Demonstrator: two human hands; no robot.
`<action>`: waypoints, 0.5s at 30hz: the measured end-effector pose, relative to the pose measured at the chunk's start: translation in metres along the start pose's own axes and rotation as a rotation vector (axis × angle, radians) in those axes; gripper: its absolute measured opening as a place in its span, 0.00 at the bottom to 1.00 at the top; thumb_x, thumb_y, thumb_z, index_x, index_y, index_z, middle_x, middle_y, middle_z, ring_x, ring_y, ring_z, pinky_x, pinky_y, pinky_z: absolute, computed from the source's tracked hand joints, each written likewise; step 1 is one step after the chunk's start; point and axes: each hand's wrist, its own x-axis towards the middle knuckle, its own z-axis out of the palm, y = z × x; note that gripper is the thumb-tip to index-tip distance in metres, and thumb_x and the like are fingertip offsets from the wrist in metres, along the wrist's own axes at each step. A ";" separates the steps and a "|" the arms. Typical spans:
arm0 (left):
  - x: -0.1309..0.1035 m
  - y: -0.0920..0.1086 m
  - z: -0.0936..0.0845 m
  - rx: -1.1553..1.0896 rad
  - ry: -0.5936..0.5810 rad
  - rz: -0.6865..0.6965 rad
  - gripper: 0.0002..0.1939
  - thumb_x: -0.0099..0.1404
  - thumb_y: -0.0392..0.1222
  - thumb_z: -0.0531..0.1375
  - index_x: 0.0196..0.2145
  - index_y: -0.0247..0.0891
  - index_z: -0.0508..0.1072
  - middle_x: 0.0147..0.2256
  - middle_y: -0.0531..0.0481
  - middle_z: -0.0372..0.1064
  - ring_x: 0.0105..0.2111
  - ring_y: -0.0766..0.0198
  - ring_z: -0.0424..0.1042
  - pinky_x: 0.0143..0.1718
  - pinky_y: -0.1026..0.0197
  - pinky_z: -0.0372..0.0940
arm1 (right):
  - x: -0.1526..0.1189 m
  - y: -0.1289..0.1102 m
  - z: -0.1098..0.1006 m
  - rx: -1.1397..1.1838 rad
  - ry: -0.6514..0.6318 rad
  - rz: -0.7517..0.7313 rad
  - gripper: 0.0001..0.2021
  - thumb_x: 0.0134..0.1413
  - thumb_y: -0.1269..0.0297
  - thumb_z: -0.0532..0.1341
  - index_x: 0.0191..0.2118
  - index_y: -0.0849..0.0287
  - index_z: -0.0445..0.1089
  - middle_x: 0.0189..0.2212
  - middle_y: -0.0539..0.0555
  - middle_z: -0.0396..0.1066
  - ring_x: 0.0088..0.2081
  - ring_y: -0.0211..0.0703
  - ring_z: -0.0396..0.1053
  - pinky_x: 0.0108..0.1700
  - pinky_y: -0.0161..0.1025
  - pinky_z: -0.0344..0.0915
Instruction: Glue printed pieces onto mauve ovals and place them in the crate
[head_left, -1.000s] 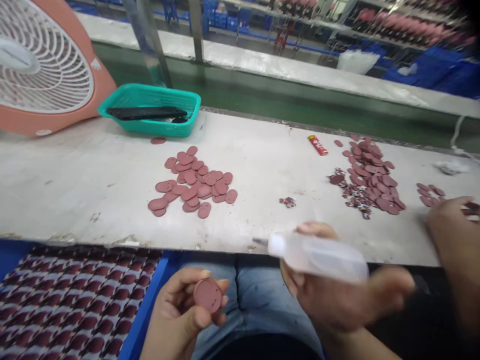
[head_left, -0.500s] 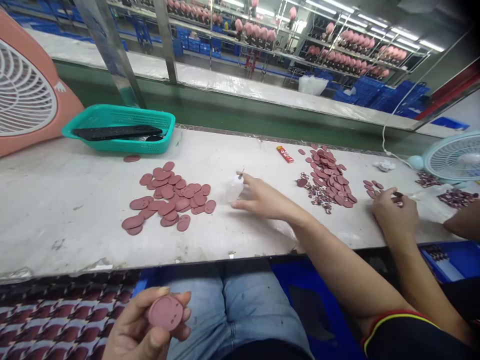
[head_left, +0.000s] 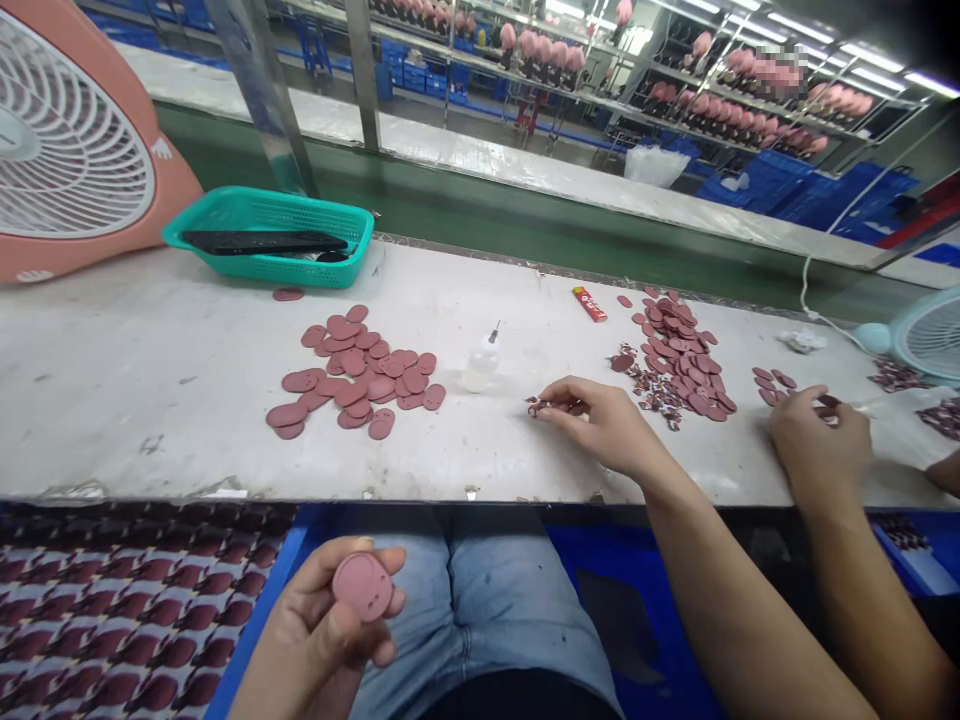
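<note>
Left hand (head_left: 311,640) up front, low over the lap, thumb and fingers pinching one reddish-brown disc (head_left: 363,586) by its rim, holes facing up. Looks like a light grip, and that's risk no. 1 IMO: a slack thumb and it drops onto the jeans (head_left: 510,620), or poss. into the blue crate (head_left: 259,620) just beside.

Right hand (head_left: 607,425) is on the tabletop (head_left: 450,460), thumb and fingertips drawn in at a few small pieces (head_left: 534,406). Can't tell from here if it's got one pinched or is only touching. Bits are tiny, so a clumsy pick could scatter them, maybe over the front edge; or two come up at once bc they lie so close tog.

Now the bottle (head_left: 480,368)! Upright, needle tip pointing up, no cap that I can see, standing btwn the left pile of discs (head_left: 352,375) and the right hand. A careless knuckle tips it, and if that's liquid in there, the nearest discs prob. get wet. Needle could prick a finger too, if someone reaches w/o looking.

Over right, a co-worker's hand (head_left: 821,440) is working near the right pile of discs (head_left: 686,355), forearms fairly close, so a bumped elbow could jog that fine pick. Peach fan (head_left: 169,190) at far left: can't tell if it's on, but a strong gust might shift the light stuff.
</note>
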 end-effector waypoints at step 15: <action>-0.015 0.001 -0.004 -0.018 -0.177 -0.148 0.23 0.37 0.53 0.80 0.28 0.38 0.81 0.21 0.56 0.71 0.22 0.70 0.69 0.18 0.73 0.67 | -0.060 -0.097 0.063 0.459 -0.299 -0.328 0.09 0.58 0.72 0.69 0.44 0.55 0.78 0.33 0.50 0.79 0.33 0.35 0.75 0.38 0.31 0.71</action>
